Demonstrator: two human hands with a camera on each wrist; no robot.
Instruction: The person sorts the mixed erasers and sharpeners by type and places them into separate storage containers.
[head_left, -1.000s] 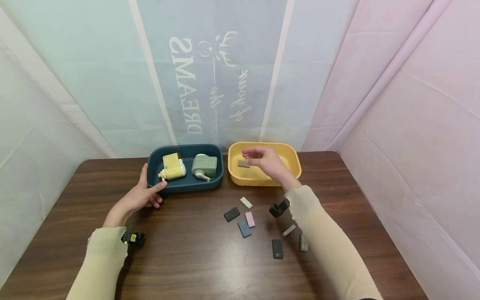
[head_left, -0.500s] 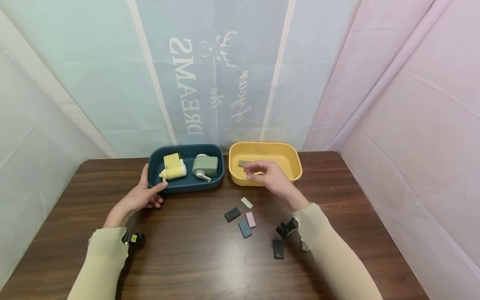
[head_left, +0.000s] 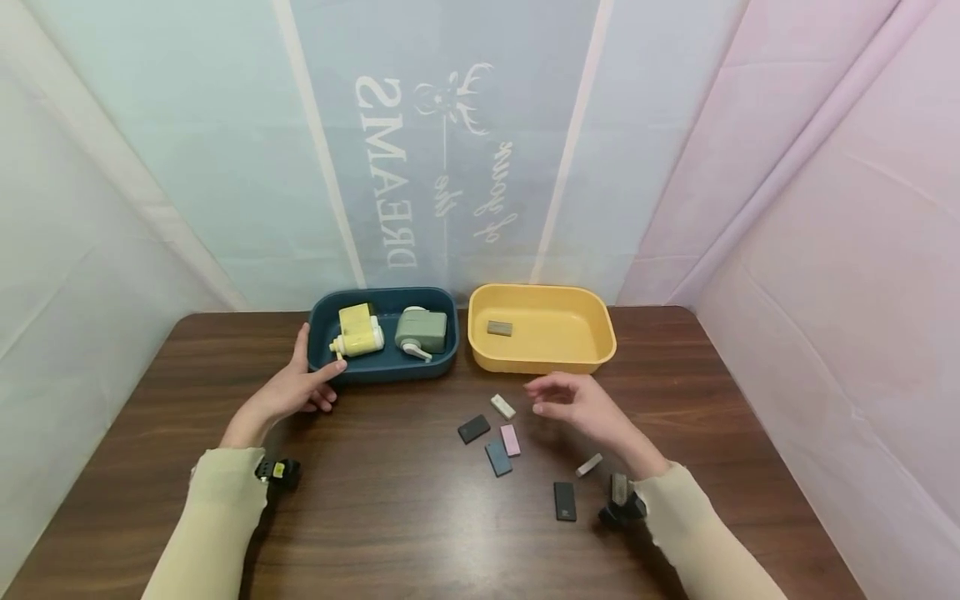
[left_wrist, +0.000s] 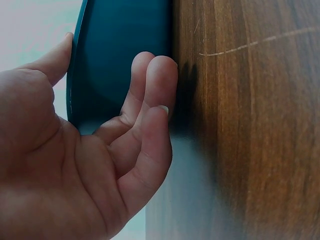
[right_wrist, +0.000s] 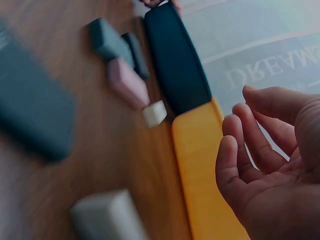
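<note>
Blue bin meets your relaxed left hand; only head view shows its contents; your empty right hand has retreated.

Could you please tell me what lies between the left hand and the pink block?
The head view shows bare table beside the left hand, then a black block just before the pink block.

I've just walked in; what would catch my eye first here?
Probably the yellow bin and, left of it, the blue bin, at the back of the table. Next, the left hand holding the blue bin's near-left corner and the empty right hand before the yellow bin. Small blocks lie scattered nearer the person.
</note>
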